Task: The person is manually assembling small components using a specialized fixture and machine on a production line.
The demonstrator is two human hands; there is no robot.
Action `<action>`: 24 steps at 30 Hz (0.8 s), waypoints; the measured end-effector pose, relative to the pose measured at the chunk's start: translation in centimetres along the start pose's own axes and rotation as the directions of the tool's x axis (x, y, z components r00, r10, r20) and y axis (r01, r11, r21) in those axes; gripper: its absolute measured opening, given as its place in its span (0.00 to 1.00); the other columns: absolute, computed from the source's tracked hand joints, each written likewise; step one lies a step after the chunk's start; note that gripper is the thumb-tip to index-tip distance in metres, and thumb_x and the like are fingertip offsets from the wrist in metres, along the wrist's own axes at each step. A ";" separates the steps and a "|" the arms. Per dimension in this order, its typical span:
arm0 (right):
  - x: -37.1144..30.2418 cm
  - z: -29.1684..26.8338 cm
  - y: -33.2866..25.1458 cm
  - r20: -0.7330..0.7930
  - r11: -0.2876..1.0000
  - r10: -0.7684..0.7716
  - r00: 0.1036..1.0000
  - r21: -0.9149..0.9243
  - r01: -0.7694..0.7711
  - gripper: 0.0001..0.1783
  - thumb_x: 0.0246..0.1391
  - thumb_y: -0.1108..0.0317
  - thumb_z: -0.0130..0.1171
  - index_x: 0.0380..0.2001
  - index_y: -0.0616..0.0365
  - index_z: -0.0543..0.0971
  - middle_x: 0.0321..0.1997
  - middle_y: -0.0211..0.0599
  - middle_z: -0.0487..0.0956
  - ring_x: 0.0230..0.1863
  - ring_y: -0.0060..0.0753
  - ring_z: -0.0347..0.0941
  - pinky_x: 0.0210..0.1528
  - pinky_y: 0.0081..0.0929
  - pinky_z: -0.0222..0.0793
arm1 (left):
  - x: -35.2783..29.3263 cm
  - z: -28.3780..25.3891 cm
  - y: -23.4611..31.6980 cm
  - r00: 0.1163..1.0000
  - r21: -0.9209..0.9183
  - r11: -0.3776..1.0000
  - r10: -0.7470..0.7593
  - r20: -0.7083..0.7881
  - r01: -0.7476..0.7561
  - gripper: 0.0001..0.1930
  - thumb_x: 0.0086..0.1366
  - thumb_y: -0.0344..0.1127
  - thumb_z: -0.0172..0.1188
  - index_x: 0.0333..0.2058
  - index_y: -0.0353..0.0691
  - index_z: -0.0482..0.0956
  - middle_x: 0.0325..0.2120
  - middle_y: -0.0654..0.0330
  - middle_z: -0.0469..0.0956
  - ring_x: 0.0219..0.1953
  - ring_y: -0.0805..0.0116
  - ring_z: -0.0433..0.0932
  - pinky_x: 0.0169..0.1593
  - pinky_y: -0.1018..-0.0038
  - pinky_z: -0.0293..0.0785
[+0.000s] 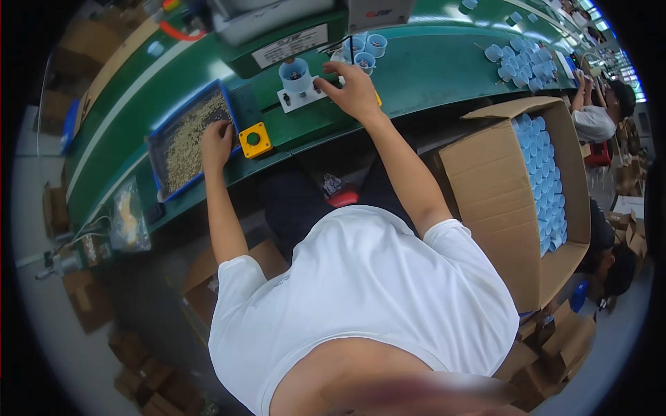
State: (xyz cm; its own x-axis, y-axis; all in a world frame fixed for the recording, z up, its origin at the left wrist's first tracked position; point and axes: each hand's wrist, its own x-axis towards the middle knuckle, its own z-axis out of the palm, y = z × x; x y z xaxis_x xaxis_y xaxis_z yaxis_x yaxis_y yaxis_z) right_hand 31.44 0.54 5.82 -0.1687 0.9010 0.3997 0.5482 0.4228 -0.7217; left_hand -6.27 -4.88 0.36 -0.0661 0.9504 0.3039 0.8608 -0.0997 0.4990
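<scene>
My left hand [216,142] is at the right side of a blue-rimmed tray [157,170], its fingers curled together. Whatever they may pinch is too small to make out. Loose small beige parts [187,142] cover much of the tray's bottom. My right hand [354,91] hovers with fingers apart beside a light blue cup [295,75], and nothing shows in its grasp. The cup stands upright on a white fixture plate [306,99] beneath a green machine [291,50], with small dark parts visible inside it. Between my hands sits a yellow box with a green push button [254,140].
More light blue cups [375,46] stand behind my right hand, and a cluster of them [522,64] lies farther right on the green bench [430,80]. At my right, an open cardboard box [489,191] holds many stacked cups. A clear plastic bag [130,218] hangs at the left edge.
</scene>
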 end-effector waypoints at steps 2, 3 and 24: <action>0.0 0.0 0.2 -0.014 0.999 -0.032 0.999 0.007 0.032 0.31 0.53 0.55 0.72 0.58 0.55 0.77 0.54 0.39 0.83 0.50 0.47 0.79 0.54 0.40 0.72 | 0.3 0.2 0.3 1.000 -0.002 1.000 0.012 0.001 -0.012 0.10 0.67 0.34 0.63 0.41 0.34 0.84 0.33 0.50 0.81 0.36 0.53 0.82 0.41 0.64 0.77; 0.0 0.0 0.3 -0.017 0.997 -0.070 0.997 0.015 0.070 0.33 0.53 0.56 0.72 0.60 0.55 0.76 0.54 0.39 0.83 0.50 0.47 0.79 0.54 0.40 0.72 | 0.5 0.3 0.4 1.000 -0.003 1.000 0.012 -0.002 -0.012 0.10 0.67 0.35 0.63 0.41 0.34 0.84 0.33 0.50 0.81 0.36 0.53 0.83 0.42 0.64 0.77; 2.6 -0.2 -4.9 -0.115 0.922 -0.107 0.988 0.359 0.142 0.34 0.44 0.57 0.79 0.54 0.59 0.81 0.51 0.43 0.79 0.56 0.46 0.75 0.58 0.38 0.72 | 0.2 0.0 0.6 0.998 -0.035 0.998 -0.052 -0.021 0.051 0.10 0.66 0.36 0.63 0.37 0.34 0.84 0.33 0.49 0.81 0.38 0.48 0.81 0.43 0.59 0.76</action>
State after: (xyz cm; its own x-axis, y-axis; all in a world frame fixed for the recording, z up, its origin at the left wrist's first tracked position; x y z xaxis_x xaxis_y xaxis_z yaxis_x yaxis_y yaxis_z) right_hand 28.42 0.82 10.52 -0.1311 0.8333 0.5371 0.1875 0.5528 -0.8119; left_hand -5.77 -4.77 0.75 -0.1215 0.9478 0.2948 0.8382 -0.0611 0.5419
